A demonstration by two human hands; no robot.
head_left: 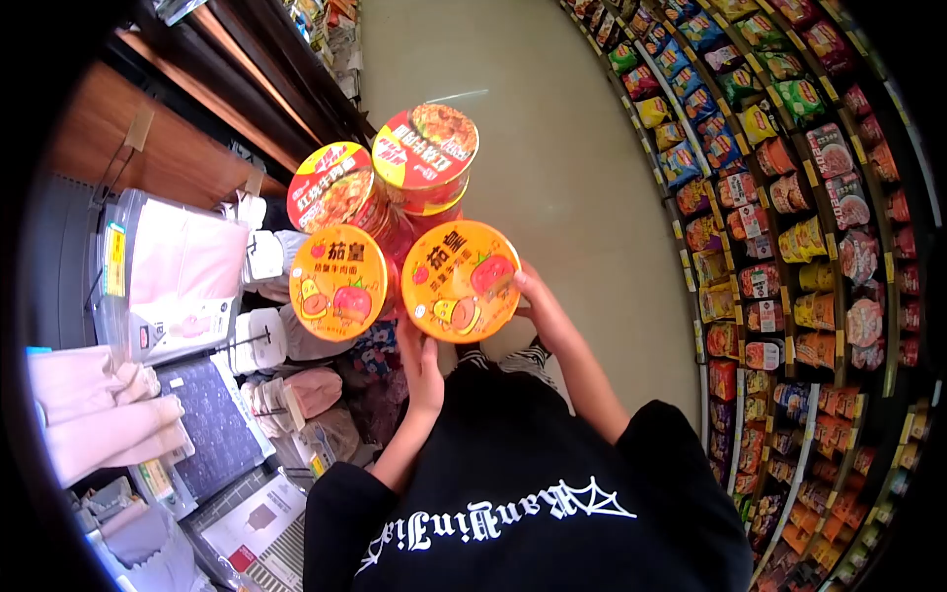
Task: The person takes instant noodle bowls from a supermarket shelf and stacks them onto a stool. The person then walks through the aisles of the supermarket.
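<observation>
Taking the right orange cup (461, 281) as the hub of the clock: it's near the centre of your view, lid up toward you. The left orange cup (338, 283) is at 9, just beside it, lid also facing you, same print.

Two red cups: the far red cup (426, 153) sits just before 12, the near red cup (335, 187) at 10. More red packaging shows under the far one; can't tell if that's a stack. All four lids are grouped close.

Your right hand (541, 299) is at 3, closed on the right orange cup's rim: thumb at the lid edge, other fingers partly hidden. Your left hand (424, 380) is at 7, just under both orange cups; fingers go behind them, so I can't tell which it grips or how wide it is.

Your black shirt (523, 464) is at 6, white lettering upside down. Striped cloth (531, 363) just past 5, by its edge.

Further out: pale floor (582, 187) at 1, snack packs (680, 163) in shelved rows from 1 to 4. Pink pack (192, 247) at 9, folded cloth (104, 409) and dark pack (212, 419) around 8.
</observation>
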